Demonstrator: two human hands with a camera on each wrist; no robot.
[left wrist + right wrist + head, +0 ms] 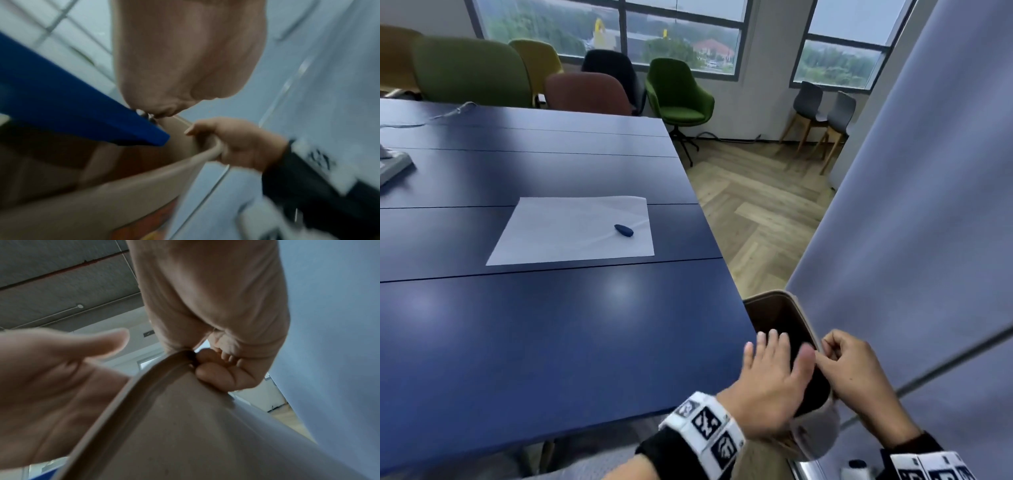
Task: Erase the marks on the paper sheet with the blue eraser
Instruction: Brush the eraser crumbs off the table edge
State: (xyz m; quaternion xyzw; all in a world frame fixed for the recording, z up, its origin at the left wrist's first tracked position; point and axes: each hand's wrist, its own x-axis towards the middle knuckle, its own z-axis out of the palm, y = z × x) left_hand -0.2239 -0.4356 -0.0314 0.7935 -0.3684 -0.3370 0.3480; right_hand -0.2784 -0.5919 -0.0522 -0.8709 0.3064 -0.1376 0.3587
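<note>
1. Both hands are off the work: the right hand (854, 365) pinches the rim of a beige bin (796, 301) beside the tabletop (551, 342), and the left hand (770, 380) hovers flat and released over its mouth.
2. On the paper sheet (571, 233) lies the blue eraser (624, 230), near its right edge, well apart from both hands.
3. Marks are too faint to make out (erasing may be done).
4. If any remain, the next move calls for reaching back and gripping the eraser.

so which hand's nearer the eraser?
Left, marginally. The left hand hovers open by the table corner; the right hand grips the bin rim beyond it. Both are far from the eraser on the paper.
</note>
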